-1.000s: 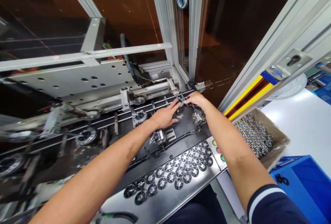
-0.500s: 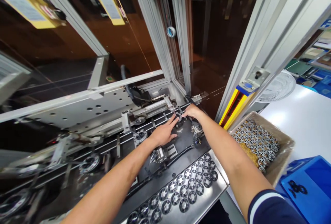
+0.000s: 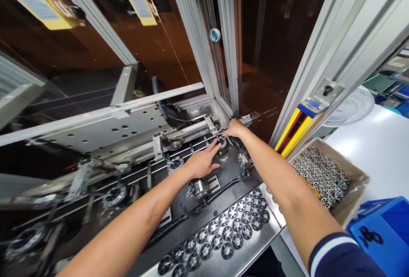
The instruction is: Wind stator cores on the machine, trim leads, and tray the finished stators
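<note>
Both my hands reach into a machine enclosure and meet at a small round black-and-silver part on the conveyor rails. My left hand lies flat with fingers stretched out, fingertips touching the part. My right hand curls its fingers down onto the far side of the same part. More of these round parts ride the rails to the left, one part close by and another part further off.
A steel tray in front holds several rows of round parts. A cardboard box of silver rings stands at right, with a blue bin and a white fan beyond. Aluminium frame posts enclose the machine.
The view has tilted up and shifted slightly. Both hands stay on the round part at the rail; my right hand has edged a little further in.
</note>
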The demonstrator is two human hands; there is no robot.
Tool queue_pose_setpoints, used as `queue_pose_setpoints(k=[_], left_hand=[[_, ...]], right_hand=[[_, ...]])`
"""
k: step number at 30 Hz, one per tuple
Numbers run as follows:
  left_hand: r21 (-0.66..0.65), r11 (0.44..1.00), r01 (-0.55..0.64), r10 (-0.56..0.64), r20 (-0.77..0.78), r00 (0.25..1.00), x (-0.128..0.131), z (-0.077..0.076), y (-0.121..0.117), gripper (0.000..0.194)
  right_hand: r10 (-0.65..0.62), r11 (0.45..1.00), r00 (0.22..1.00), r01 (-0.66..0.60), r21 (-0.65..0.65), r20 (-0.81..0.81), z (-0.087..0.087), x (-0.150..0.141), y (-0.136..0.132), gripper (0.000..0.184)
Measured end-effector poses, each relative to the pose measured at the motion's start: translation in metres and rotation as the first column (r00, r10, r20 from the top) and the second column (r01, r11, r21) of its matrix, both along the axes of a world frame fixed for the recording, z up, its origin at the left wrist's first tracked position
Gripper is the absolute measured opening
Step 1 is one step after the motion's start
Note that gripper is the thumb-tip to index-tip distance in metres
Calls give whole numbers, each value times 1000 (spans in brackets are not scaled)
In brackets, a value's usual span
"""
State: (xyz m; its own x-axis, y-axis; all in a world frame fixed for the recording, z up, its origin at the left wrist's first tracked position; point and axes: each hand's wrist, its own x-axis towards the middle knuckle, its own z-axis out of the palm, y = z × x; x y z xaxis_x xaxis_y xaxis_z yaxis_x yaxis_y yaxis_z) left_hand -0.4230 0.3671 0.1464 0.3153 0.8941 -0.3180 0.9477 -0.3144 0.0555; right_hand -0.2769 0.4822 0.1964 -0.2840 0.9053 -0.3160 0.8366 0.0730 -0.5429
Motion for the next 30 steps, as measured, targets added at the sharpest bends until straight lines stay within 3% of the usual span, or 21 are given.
queue_pose_setpoints(k=[2,5,8,10,14,15,18,21,23,26,27,28,30], left_hand=[[1,999,36,-36,-27,999,7,7,-3,63],[-32,993,113,-115,-78,990,21,8,-1,45],[-65,986,154,-161,-132,978,33,-1,8,34],[-77,984,161,-171,-159,972,36,-7,14,29],[-94,986,139,-154,-176,972,41,-14,20,31],[-100,987,129,-145,-171,975,43,-13,21,33],[-131,985,109,-127,-136,983,52,-4,20,35],[-129,985,114,-123,-68,990,57,25,0,36],[-77,991,113,-114,-15,993,49,56,-35,39],[3,999,54,-54,146,988,12,100,-128,46],[-20,1000,-3,10,371,929,-4,109,-169,47],[-79,994,-76,107,563,819,-18,112,-212,49],[-245,945,-216,325,774,543,-40,98,-301,49]], right_hand=[[41,994,998,-37,103,-36,23,10,-20,37],[108,959,985,-68,276,-132,47,40,-75,40],[179,865,928,9,502,-325,37,89,-151,27],[141,841,908,101,531,-395,8,124,-202,21],[-63,871,940,216,440,-336,-79,178,-284,16],[-110,855,946,246,456,-304,-100,187,-299,16],[-158,781,967,246,574,-200,-152,204,-326,17],[-125,723,990,133,678,-60,-184,214,-331,34],[-87,715,996,49,698,18,-196,220,-328,47],[-31,694,997,-26,719,66,-203,229,-323,58],[-9,674,998,-43,738,67,-203,230,-322,59],[13,644,998,-51,764,56,-201,229,-319,58],[50,570,999,-14,822,-17,-190,219,-312,48]])
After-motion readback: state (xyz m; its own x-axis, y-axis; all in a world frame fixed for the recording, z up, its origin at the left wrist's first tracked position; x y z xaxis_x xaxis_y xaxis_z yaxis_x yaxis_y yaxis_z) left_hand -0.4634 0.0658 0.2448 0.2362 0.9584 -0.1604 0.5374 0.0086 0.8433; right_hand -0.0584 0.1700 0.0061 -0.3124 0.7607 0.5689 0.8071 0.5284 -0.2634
